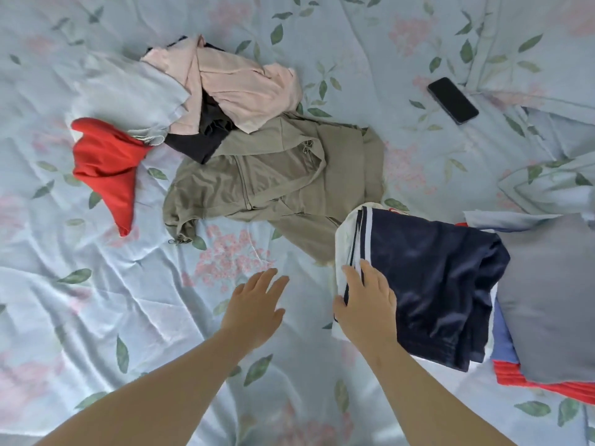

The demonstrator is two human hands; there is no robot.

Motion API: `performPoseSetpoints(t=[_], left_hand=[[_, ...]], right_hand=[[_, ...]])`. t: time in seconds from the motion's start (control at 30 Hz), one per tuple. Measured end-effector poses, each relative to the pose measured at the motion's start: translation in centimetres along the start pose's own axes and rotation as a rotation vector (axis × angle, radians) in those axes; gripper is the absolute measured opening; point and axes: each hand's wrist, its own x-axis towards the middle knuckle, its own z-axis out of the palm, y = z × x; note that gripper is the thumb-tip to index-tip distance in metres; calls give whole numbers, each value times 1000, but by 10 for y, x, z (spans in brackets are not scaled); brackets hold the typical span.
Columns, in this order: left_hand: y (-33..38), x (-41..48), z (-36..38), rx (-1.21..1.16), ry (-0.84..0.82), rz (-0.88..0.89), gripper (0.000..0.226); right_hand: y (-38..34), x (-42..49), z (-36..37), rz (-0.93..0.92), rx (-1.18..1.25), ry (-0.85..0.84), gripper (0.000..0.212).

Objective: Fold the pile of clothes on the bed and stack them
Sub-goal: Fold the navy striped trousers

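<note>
A folded navy garment with white stripes (428,284) hangs over the left side of a stack of folded clothes (547,300) topped by a grey piece, at the right. My right hand (367,304) grips its white striped left edge, thumb under the fabric. My left hand (257,304) hovers flat over the bedsheet, fingers straight, holding nothing. Unfolded clothes lie further back: an olive zip jacket (273,178), a pink garment (238,82), a black piece (203,140), a pale blue garment (128,94) and a red garment (106,165).
A floral light-blue bedsheet (96,300) covers the whole bed. A black phone (452,100) lies face up at the back right. A matching pillow (553,185) sits at the right edge behind the stack.
</note>
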Motion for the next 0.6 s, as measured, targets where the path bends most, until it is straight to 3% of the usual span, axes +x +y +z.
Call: performPoseSetpoints(t=[0.33,0.6], left_hand=[[-152,-13,-10,-88,43,-84,57],[-218,58,-10,23,129,-31,44]], right_hand=[[-132,15,58,83,100,-192,52],[-166,51,85,133,153,-179,50]])
